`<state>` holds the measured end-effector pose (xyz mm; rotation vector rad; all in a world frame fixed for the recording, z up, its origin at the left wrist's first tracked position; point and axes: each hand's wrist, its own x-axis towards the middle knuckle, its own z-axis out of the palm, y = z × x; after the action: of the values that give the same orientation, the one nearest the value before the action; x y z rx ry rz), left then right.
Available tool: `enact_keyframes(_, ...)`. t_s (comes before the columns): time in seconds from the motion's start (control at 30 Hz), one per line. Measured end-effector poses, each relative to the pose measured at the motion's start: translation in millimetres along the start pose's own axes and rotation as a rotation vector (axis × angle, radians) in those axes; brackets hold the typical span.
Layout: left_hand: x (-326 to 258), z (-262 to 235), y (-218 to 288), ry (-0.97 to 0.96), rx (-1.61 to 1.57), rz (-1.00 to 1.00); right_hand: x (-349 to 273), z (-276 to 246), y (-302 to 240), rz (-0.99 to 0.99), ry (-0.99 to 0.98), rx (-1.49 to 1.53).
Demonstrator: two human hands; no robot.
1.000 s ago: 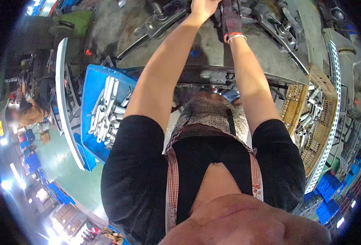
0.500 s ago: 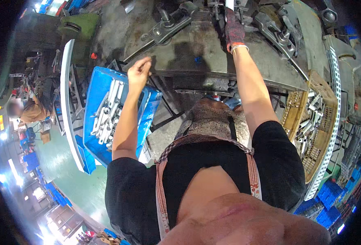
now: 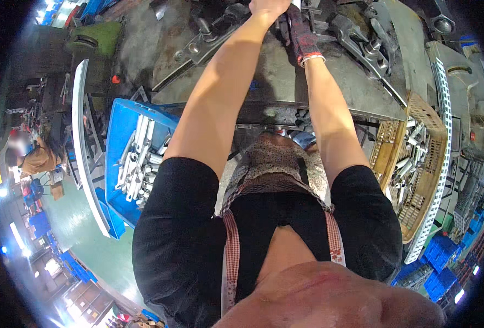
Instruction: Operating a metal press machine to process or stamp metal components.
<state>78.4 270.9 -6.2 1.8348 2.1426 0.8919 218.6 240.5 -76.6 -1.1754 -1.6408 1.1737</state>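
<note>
My left hand (image 3: pixel 269 6), bare, reaches to the top edge of the picture over the bench, and most of its fingers are cut off there. Right beside it is my right hand (image 3: pixel 302 38) in a dark red and black glove, closed at the lower end of a pale silvery metal part (image 3: pixel 296 3). Only a short piece of that part shows, between the two hands. Metal fixture pieces (image 3: pixel 314 26) lie close to the glove. The left hand is next to the metal part; whether it touches it is hidden.
Clamp bars with bolts stand on the dark metal bench at left (image 3: pixel 203 46) and right (image 3: pixel 365 46). A blue crate (image 3: pixel 112 158) of silvery metal parts sits at my left, a tan basket (image 3: pixel 441 147) of similar parts at my right. Another person (image 3: pixel 39 157) works far left.
My left hand has moved from above the blue crate up and right, to beside the gloved hand. The right hand has shifted slightly left and up in view, still at the metal part.
</note>
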Motion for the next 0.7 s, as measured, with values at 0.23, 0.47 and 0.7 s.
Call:
enact_keyframes(0.23, -10.2, 14.5, -2.1, 0.016, -0.111, 0.090, -9.2, -1.3, 1.3, -0.354, 0.026, -0.635)
enact_keyframes(0.47, -19.6, 5.1, 5.0, -0.059, 0.000, 0.015, -15.9, -4.8, -14.7, -0.032, 0.021, -0.253)
enact_keyframes(0.7, -201.6, -144.4, -137.5, 0.019, -0.280, -0.274, -88.4, -15.1, 16.1, 0.359, -0.070, 0.544)
